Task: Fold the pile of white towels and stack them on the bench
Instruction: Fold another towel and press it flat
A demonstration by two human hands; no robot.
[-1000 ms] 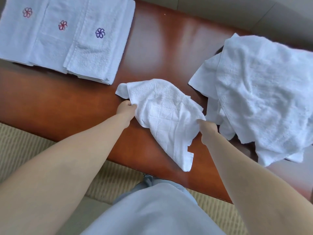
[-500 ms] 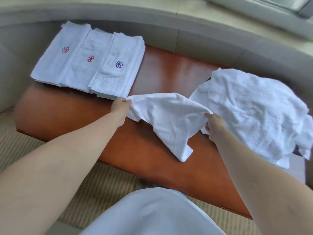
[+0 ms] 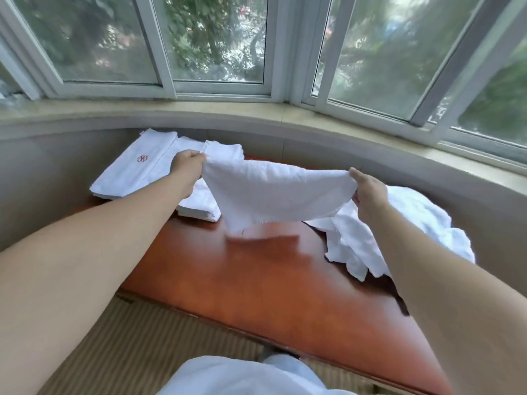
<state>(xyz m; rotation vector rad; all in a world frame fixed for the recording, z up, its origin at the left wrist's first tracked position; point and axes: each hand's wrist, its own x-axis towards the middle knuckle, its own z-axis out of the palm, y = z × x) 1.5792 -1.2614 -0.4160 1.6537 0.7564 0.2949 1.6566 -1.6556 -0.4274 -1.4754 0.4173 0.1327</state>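
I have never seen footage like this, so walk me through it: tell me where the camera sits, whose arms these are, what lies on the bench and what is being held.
There is no machine here. One wide-angle camera sits on a person's head, looking forward and down, so the two bare arms are theirs. The left hand and right hand each pinch an end of a white towel, stretched in the air between them above the wooden bench. On the bench's left lie folded towels, one showing a red flower mark. On its right sits a rumpled pile of unfolded towels. Windows fill the background.
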